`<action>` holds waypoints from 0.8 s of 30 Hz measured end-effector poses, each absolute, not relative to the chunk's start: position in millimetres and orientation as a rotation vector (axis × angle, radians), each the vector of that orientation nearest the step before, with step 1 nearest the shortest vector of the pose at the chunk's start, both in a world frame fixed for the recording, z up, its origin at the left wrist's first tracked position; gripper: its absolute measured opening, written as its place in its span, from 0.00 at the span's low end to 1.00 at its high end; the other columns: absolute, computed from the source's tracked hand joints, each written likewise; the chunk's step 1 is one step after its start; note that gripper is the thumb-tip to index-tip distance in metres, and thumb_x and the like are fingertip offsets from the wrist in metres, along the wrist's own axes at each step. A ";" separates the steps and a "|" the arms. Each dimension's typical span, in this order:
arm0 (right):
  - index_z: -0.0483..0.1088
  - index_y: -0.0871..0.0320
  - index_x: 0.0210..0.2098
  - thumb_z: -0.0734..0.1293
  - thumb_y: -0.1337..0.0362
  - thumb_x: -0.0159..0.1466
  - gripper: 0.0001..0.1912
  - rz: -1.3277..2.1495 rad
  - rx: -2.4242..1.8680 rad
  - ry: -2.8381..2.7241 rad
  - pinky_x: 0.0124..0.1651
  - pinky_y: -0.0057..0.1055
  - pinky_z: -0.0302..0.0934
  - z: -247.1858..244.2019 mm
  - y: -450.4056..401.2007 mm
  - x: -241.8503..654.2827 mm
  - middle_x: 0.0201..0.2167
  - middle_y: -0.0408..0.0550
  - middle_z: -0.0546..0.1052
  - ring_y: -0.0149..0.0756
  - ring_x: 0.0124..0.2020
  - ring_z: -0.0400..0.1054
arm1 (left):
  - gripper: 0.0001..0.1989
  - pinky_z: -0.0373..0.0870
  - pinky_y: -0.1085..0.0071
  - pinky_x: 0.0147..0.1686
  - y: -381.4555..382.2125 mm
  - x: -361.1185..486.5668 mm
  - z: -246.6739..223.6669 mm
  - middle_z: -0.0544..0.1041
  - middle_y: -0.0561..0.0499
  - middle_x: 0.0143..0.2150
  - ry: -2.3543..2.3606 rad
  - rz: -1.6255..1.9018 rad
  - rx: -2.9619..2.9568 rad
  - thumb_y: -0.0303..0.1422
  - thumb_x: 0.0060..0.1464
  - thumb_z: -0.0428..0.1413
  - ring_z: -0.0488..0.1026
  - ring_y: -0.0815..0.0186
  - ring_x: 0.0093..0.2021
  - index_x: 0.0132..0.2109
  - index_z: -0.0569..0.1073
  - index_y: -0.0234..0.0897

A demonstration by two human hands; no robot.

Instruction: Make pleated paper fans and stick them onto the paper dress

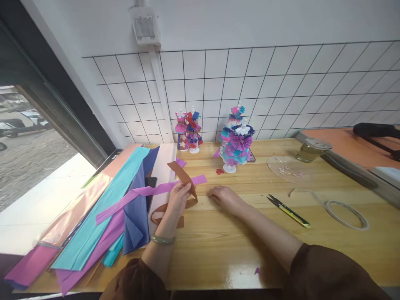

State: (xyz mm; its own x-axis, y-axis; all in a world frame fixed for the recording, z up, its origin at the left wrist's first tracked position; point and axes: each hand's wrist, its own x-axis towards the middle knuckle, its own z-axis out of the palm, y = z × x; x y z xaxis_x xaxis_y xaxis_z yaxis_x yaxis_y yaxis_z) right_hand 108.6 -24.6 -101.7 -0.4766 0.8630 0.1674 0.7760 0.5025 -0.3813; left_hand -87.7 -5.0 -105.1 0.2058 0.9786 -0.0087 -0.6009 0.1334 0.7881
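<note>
Turquoise paper [103, 208] on left, blue paper [136, 208] next to it. Purple strip [115, 208] runs behind left hand [179, 196], grip pinching brown strip [179, 170], tail looping below. Right hand [226, 199] on bench [218, 250], fingers curled, can't tell if grip's got anything. Yellow-handled snips [290, 212], then pale coil [364, 223].

Coloured paper [84, 233] and miniature dress forms [241, 143] mark a craft workspace.
</note>
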 end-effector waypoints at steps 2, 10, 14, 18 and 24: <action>0.71 0.59 0.34 0.57 0.69 0.62 0.11 0.394 -1.382 -2.380 0.39 0.29 0.59 -99.2 -28.2 115.2 0.33 0.50 0.75 0.35 0.36 0.67 | 0.07 0.67 0.73 0.38 -4.9 -87.9 -105.6 0.76 0.50 0.31 0.618 1.259 0.754 0.29 0.43 0.60 0.71 0.71 0.33 0.33 0.75 0.33; 0.71 0.57 0.41 0.56 0.63 0.63 0.14 0.611 -1.461 -2.167 0.42 0.31 0.59 -96.0 -45.2 160.7 0.37 0.51 0.75 0.37 0.38 0.68 | 0.07 0.68 0.73 0.36 -1.8 -87.7 -112.3 0.75 0.49 0.30 0.665 1.241 0.787 0.30 0.43 0.60 0.71 0.70 0.32 0.33 0.75 0.32; 0.73 0.57 0.38 0.56 0.64 0.62 0.14 0.605 -1.486 -2.176 0.42 0.32 0.60 -97.6 -48.7 161.9 0.36 0.51 0.75 0.37 0.38 0.68 | 0.10 0.68 0.72 0.38 -2.0 -88.1 -114.2 0.76 0.48 0.33 0.655 1.241 0.797 0.30 0.43 0.60 0.72 0.69 0.34 0.36 0.74 0.33; 0.72 0.58 0.35 0.56 0.67 0.62 0.13 0.626 -1.481 -2.189 0.42 0.31 0.60 -86.6 -63.0 158.8 0.34 0.50 0.74 0.35 0.37 0.68 | 0.10 0.67 0.71 0.38 -1.7 -89.0 -114.0 0.76 0.49 0.34 0.652 1.240 0.782 0.30 0.41 0.61 0.72 0.68 0.35 0.35 0.74 0.34; 0.71 0.56 0.34 0.56 0.65 0.63 0.12 0.730 -1.474 -2.226 0.39 0.29 0.59 -66.1 -127.9 167.4 0.33 0.48 0.73 0.34 0.35 0.67 | 0.10 0.67 0.72 0.37 0.4 -87.7 -112.8 0.75 0.51 0.30 0.678 1.261 0.787 0.30 0.40 0.62 0.72 0.70 0.31 0.33 0.74 0.34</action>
